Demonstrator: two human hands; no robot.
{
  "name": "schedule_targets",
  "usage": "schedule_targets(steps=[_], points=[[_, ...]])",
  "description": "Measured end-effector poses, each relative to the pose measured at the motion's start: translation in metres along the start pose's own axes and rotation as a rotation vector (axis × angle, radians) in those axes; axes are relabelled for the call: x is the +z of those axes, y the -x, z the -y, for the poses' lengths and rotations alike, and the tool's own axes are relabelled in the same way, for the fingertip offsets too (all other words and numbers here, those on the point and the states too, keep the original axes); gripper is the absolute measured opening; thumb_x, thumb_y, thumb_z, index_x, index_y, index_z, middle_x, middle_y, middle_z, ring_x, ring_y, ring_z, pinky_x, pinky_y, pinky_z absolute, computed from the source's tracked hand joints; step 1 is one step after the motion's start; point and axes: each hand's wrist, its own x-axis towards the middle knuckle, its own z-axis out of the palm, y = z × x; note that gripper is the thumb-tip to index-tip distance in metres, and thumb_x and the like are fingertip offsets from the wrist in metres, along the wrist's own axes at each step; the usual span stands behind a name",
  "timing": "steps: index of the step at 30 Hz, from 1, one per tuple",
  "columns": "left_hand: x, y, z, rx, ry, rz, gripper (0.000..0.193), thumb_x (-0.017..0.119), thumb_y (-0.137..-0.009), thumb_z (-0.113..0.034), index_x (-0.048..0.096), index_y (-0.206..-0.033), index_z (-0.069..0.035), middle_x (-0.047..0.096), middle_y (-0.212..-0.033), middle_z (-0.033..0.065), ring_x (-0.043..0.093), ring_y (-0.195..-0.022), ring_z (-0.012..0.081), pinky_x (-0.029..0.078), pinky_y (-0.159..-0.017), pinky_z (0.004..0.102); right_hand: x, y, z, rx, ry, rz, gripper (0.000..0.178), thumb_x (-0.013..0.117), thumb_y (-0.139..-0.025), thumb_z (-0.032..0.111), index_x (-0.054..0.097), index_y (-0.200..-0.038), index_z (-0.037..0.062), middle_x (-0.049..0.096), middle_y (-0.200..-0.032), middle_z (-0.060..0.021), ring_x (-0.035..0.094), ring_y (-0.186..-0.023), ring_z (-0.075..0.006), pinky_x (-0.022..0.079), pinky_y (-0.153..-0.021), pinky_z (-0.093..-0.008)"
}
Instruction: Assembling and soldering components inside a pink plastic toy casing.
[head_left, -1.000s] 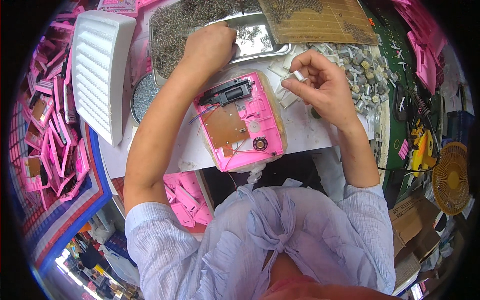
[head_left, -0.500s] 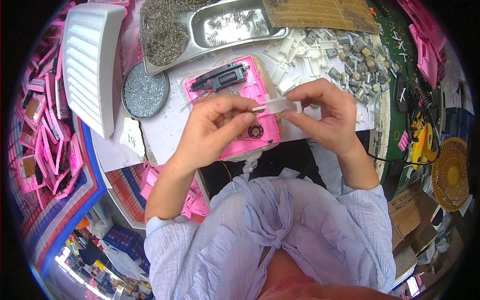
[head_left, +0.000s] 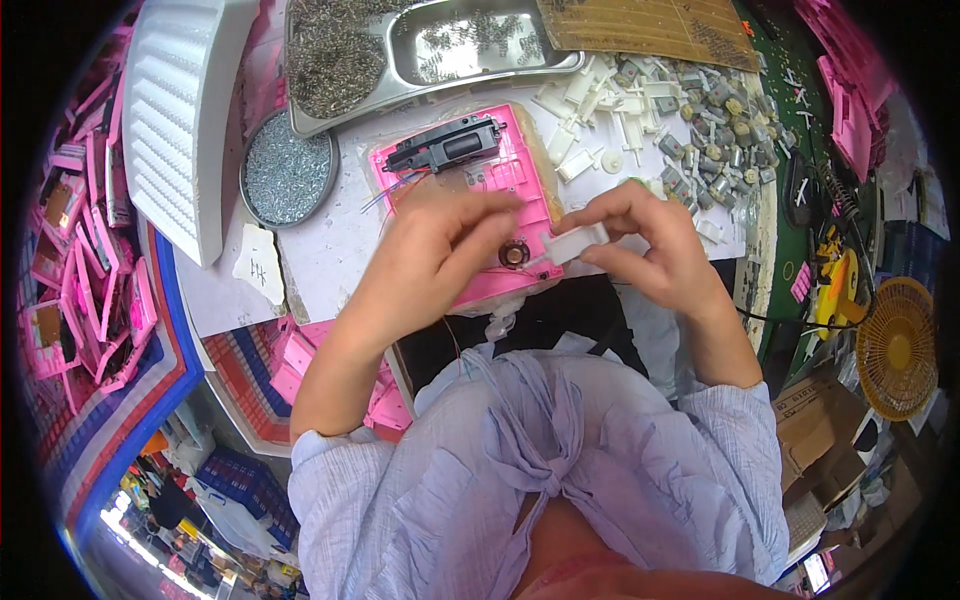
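Observation:
My right hand (head_left: 655, 245) pinches a small white plastic bracket (head_left: 575, 244) between thumb and fingers, above the right edge of a pink plastic housing (head_left: 535, 180). To its left, my left hand (head_left: 435, 250) hovers over the housing's lower left, apart from the bracket. Its thumb and fingertips come close together; whatever is between them I cannot make out. A black mechanism with a cylinder (head_left: 455, 147) lies across the housing's upper part, thin wires at its left end. Between my hands, a small round black speaker (head_left: 514, 254) sits in the housing.
Loose white brackets (head_left: 630, 130) and small metal motors (head_left: 715, 150) are heaped at the right. A round dish of screws (head_left: 290, 170) stands left, below a steel tray (head_left: 480, 75) of small metal parts. A white foam block (head_left: 185, 130) and a yellow fan (head_left: 897, 348) flank the table.
The white bracket has come lower and tilted in my right hand. My left fingers, which were at its left end, have drawn away from it over the housing.

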Motion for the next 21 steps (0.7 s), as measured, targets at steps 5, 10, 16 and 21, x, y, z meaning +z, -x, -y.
schedule_targets(steps=[5,10,16,21], points=[[0.026,-0.025,-0.006,0.194,-0.655,-0.134,0.017,0.075,-0.082,-0.013,0.069,-0.094,-0.003,0.063,-0.085,0.0102,0.064,-0.083,0.03,0.049,-0.072,0.0392,-0.001,0.02,-0.009,0.253,-0.542,-0.074,0.024,0.063,-0.098,0.002,0.05,-0.118,-0.0017,0.075,-0.098,-0.0131,0.072,-0.088,-0.013,0.056,-0.073,-0.0275],[0.04,-0.029,0.004,0.217,-0.819,-0.18,0.013,0.076,-0.079,-0.015,0.066,-0.084,-0.009,0.062,-0.085,0.0084,0.061,-0.086,0.027,0.042,-0.076,0.0446,-0.006,0.025,-0.017,0.147,-0.35,-0.15,0.023,0.071,-0.091,0.003,0.059,-0.11,-0.0012,0.074,-0.101,-0.01,0.068,-0.079,-0.011,0.052,-0.07,-0.0249],[0.024,-0.009,0.0,0.147,-0.362,-0.315,0.007,0.076,-0.079,-0.006,0.071,-0.085,-0.004,0.064,-0.079,0.0083,0.064,-0.075,0.0247,0.049,-0.066,0.0383,-0.006,-0.005,-0.017,-0.146,0.2,-0.268,0.023,0.083,-0.079,0.01,0.071,-0.097,0.0061,0.069,-0.099,-0.0056,0.062,-0.084,-0.0192,0.051,-0.067,-0.029],[0.017,0.017,0.024,0.098,-0.162,-0.489,0.011,0.079,-0.082,0.001,0.071,-0.089,-0.002,0.064,-0.08,0.0091,0.06,-0.064,0.0187,0.046,-0.053,0.0289,0.0,-0.029,-0.014,-0.394,0.512,-0.153,0.032,0.085,-0.07,0.011,0.07,-0.097,0.007,0.065,-0.095,-0.0067,0.058,-0.088,-0.027,0.049,-0.075,-0.0353]])
